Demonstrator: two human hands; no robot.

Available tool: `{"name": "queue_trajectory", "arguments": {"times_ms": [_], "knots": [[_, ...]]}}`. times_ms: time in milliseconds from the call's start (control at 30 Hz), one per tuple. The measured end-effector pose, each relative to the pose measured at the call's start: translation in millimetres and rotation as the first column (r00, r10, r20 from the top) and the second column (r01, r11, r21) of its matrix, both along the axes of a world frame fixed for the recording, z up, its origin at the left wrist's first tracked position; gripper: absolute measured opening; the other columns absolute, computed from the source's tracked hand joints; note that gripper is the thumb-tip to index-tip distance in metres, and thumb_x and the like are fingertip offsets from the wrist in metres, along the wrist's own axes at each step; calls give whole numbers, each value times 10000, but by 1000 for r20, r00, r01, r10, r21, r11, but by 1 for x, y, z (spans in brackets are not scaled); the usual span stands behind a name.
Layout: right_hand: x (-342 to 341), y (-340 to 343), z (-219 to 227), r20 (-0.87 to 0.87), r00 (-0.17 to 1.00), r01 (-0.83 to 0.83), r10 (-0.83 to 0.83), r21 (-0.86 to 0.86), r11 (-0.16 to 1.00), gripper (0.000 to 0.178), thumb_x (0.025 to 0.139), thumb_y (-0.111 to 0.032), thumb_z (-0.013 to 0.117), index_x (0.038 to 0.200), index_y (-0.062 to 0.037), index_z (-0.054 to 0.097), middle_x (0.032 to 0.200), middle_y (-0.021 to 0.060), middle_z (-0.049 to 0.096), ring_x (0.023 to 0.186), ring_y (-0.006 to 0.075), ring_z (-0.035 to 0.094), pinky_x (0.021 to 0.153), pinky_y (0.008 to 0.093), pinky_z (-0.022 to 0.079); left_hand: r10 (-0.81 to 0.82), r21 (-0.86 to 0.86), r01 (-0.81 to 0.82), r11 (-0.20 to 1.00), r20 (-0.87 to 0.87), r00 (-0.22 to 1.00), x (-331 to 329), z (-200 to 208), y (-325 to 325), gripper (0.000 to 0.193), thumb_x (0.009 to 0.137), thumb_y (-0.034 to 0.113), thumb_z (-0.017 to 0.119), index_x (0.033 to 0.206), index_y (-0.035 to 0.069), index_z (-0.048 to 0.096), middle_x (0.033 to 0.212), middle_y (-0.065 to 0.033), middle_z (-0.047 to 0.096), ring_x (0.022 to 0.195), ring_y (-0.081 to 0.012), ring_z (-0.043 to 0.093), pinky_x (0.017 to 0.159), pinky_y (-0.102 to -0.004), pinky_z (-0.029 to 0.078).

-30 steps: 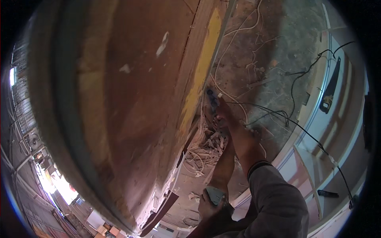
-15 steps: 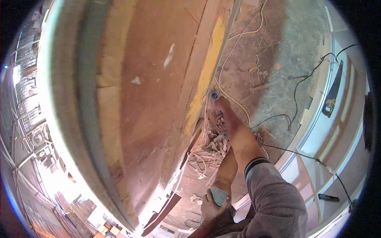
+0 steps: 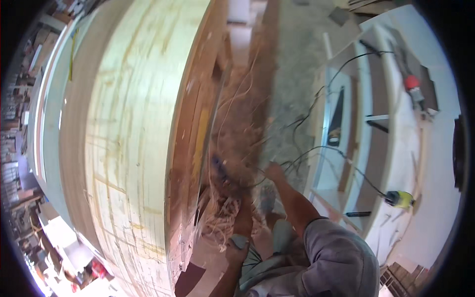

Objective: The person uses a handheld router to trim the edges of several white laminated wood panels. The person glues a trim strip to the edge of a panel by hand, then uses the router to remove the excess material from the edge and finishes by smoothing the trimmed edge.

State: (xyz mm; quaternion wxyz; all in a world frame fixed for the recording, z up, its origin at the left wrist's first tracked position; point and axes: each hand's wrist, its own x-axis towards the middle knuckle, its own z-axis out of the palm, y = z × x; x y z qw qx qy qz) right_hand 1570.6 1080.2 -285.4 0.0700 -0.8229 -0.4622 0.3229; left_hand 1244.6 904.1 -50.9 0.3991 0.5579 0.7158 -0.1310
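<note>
A large wooden panel (image 3: 133,123), pale and streaked, rises on my left; its brown edge strip has a yellow patch. My left hand (image 3: 236,251) rests over my bent knee (image 3: 239,241), thumb and fingers apart around it. Low over the floor, my right hand (image 3: 273,172) is away from the panel, fingers closed; what they hold is blurred. A dark cord (image 3: 292,162) runs close by that hand. Near the panel's foot lies a smeared blue thing (image 3: 217,164), just beyond my toes. Wood shavings (image 3: 222,218) are heaped between the panel and my legs.
A white cabinet frame (image 3: 321,133) lies at the right, with a handsaw (image 3: 336,116) on it. A yellow-green power tool (image 3: 400,199) and a red and grey tool (image 3: 413,86) rest on its far side. Pale cords (image 3: 232,101) trail along the floor.
My right hand has moved away from the panel's edge to the right, leaving the round blue-grey thing it was at. My view has shifted rightward; my left hand stays on the knee.
</note>
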Motion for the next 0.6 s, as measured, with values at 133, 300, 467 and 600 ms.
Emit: {"name": "queue_trajectory", "arguments": {"times_ms": [133, 300, 467, 600], "knots": [[144, -54, 141, 264, 954, 172, -141, -101, 980, 324, 847, -248, 598, 1058, -27, 706, 1102, 208, 691, 1108, 379, 639, 969, 445, 512, -197, 251, 189, 949, 6, 980, -36, -24, -13, 741, 794, 568, 696, 1136, -82, 598, 958, -317, 668, 871, -492, 664, 811, -544, 536], [251, -95, 228, 255, 947, 210, -193, -38, 977, 298, 867, -248, 540, 948, -39, 736, 1078, 211, 703, 1077, 380, 658, 929, 466, 531, -208, 16, 208, 978, 136, 969, -53, -5, 60, 561, 830, 518, 676, 949, -30, 680, 761, -224, 700, 733, -399, 705, 712, -473, 564], [293, -142, 227, 436, 894, -161, 105, 93, 983, 187, 812, -242, 610, 809, -94, 726, 880, 139, 718, 790, 343, 696, 714, 463, 567, -34, 51, 13, 999, 445, 895, -14, 9, 158, 426, 879, 405, 648, 932, -16, 687, 681, -167, 694, 685, -305, 710, 650, -439, 558], [234, -104, 290, -159, 987, 54, -30, 144, 988, 133, 828, -169, 630, 815, -58, 703, 838, 121, 703, 701, 292, 684, 658, 404, 566, 349, -108, -334, 936, 375, 859, 35, 110, 184, 260, 887, 334, 633, 860, 77, 648, 657, -58, 630, 551, -210, 602, 563, -379, 523]]}}
